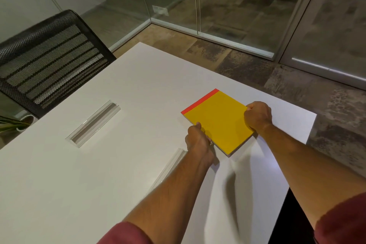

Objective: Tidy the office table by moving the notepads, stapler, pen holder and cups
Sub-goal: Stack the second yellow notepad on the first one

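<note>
Item: yellow notepad [217, 122] with red binding, at 1 o'clock on the white table [79, 184], left hand [198, 140] and right hand [258, 115] each gripping an edge; step: notepad placement; next: likely squaring, then release.

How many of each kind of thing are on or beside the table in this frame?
Notepads: 1, the yellow notepad with a red strip, gripped by the left hand and the right hand
Cable slots in the table: 2, and
Chairs: 1, the black mesh chair
Plants: 1, a potted plant at the left edge
Total: 5
</note>
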Tool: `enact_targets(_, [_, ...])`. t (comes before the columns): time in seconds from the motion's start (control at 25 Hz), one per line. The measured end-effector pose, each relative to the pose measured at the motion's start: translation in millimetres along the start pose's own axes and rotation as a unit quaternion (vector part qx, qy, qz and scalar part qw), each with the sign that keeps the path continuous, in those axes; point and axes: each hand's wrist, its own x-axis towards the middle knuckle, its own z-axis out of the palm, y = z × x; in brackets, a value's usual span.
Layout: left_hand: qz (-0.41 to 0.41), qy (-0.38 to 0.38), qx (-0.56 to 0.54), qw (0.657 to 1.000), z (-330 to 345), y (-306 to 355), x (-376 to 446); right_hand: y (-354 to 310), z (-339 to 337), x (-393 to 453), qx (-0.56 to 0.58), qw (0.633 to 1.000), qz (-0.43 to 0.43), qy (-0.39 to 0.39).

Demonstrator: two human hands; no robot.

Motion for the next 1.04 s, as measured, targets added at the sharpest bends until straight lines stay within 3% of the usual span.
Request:
enact_targets(0.2, [0.037, -0.004, 0.034, 0.999, -10, 24, -2, -25, -19, -8, 0.11, 0.994, 0.024, 0.016])
enact_targets(0.4, [0.153, -0.019, 0.087, 0.984, -43, 47, -5, -61, -23, -23, 0.146, 0.989, -0.007, 0.001])
enact_targets(0.56, [0.178, -0.01, 0.057, 0.982, -81, 73, -14, -92, -17, -44, 0.193, 0.981, -0.022, -0.028])
enact_targets(0.76, [0.205, 0.011, 0.055, 0.977, -142, 98, -33, -131, -7, -72, 0.212, 0.97, -0.041, -0.115])
enact_targets(1.04, [0.258, 0.058, 0.108, 0.958, -268, 119, -66, -188, 24, -144, 0.254, 0.909, -0.011, -0.331])
